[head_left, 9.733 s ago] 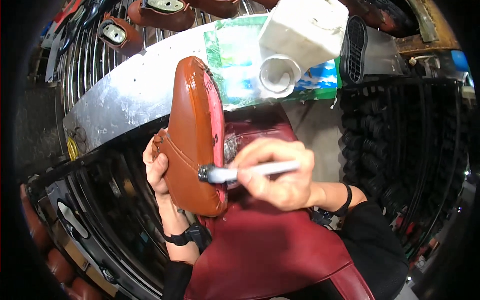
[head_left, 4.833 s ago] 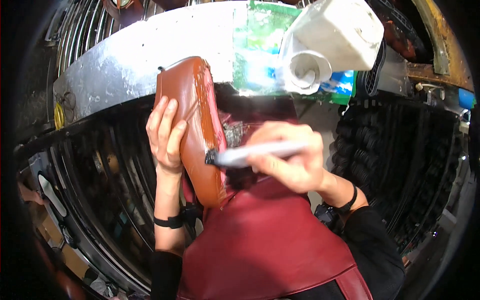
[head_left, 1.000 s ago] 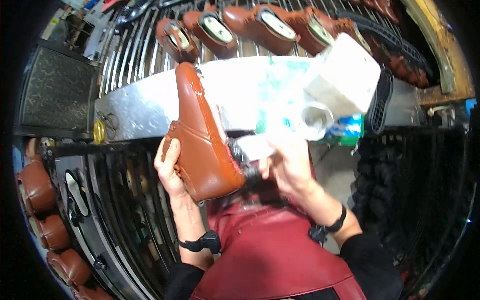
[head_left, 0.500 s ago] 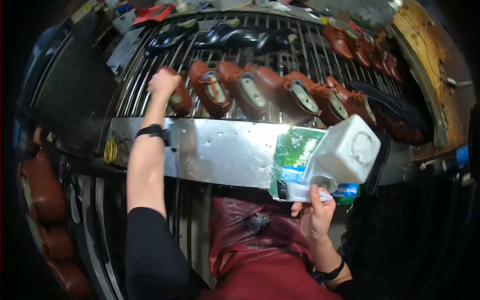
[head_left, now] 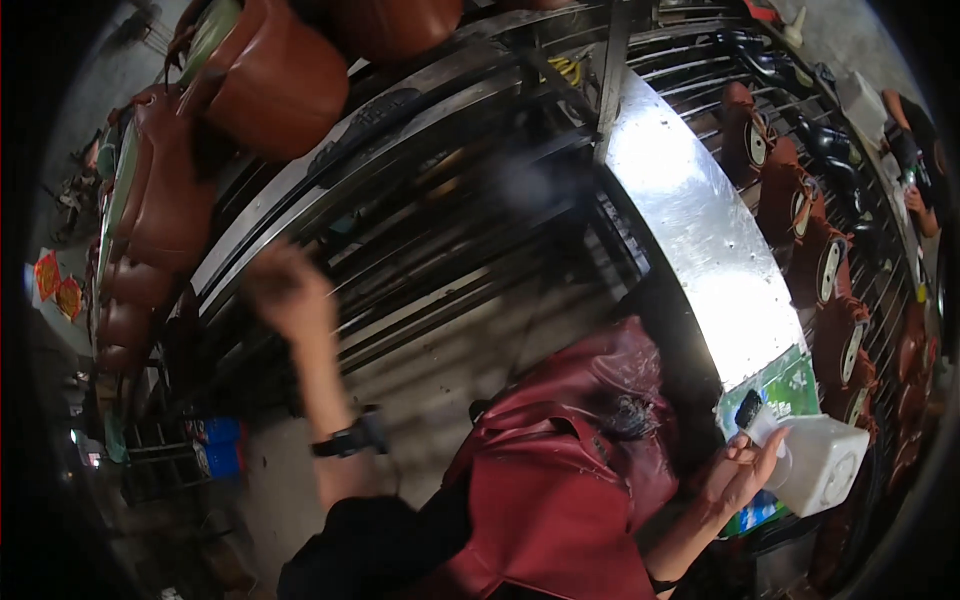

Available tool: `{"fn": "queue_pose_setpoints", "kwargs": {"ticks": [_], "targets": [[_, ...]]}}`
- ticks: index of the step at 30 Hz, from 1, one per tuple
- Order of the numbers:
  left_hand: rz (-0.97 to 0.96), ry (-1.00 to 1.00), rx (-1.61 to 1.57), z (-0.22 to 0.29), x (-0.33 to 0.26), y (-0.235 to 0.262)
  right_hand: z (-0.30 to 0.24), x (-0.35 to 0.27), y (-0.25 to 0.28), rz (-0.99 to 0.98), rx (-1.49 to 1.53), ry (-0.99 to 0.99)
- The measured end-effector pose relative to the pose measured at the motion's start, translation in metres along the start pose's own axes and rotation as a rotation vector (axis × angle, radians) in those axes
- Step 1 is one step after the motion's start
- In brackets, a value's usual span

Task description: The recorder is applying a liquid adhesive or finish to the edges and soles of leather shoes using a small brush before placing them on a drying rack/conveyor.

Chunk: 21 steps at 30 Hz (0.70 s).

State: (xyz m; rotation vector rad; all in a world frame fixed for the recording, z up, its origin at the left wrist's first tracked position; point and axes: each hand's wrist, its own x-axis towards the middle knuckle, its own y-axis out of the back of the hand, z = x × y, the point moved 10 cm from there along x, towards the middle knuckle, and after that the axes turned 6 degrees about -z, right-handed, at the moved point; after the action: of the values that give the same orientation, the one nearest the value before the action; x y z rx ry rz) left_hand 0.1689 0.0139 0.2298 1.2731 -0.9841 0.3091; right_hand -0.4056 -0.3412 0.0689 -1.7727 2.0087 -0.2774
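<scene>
My left hand (head_left: 290,290) is raised at the left beside a rack; motion blur hides its fingers and whether it holds anything. Brown leather shoes (head_left: 165,200) stand in a row near it, with a larger-looking brown shoe (head_left: 275,80) above. At the lower right, my right hand (head_left: 745,475) is closed on a brush (head_left: 757,418) with black bristles and a pale handle. Right beside it, a white plastic jug (head_left: 822,462) lies tipped over a green printed plastic sheet (head_left: 790,378).
A shiny metal plate (head_left: 715,210) edges the right-hand rack, where brown lace-up shoes (head_left: 825,265) and black shoes (head_left: 835,150) stand on rails. Yellow-handled scissors (head_left: 567,68) hang at the top. Blue containers (head_left: 215,447) stand lower left. Another person's arm (head_left: 920,200) shows far right.
The view has swung left, bringing the left rack of shoes closer. My left hand has left the brown shoe on the metal-edged rack. My right hand keeps the brush beside the jug.
</scene>
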Motion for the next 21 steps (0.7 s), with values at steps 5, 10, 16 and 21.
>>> {"fn": "queue_pose_setpoints", "kwargs": {"ticks": [5,10,16,21], "targets": [[-0.663,0.182,0.796,-0.186,0.024,-0.011,-0.001,-0.017,-0.016,-0.133,-0.020,0.022],[-0.658,-0.249,-0.046,0.028,0.059,-0.137,0.005,-0.026,-0.046,-0.190,0.032,-0.098],[-0.887,-0.536,-0.876,0.214,-0.015,-0.167,-0.018,-0.047,0.017,0.003,0.163,0.026],[-1.129,-0.451,-1.266,0.180,-0.073,-0.143,-0.073,-0.065,0.090,0.316,-0.182,0.389]]}}
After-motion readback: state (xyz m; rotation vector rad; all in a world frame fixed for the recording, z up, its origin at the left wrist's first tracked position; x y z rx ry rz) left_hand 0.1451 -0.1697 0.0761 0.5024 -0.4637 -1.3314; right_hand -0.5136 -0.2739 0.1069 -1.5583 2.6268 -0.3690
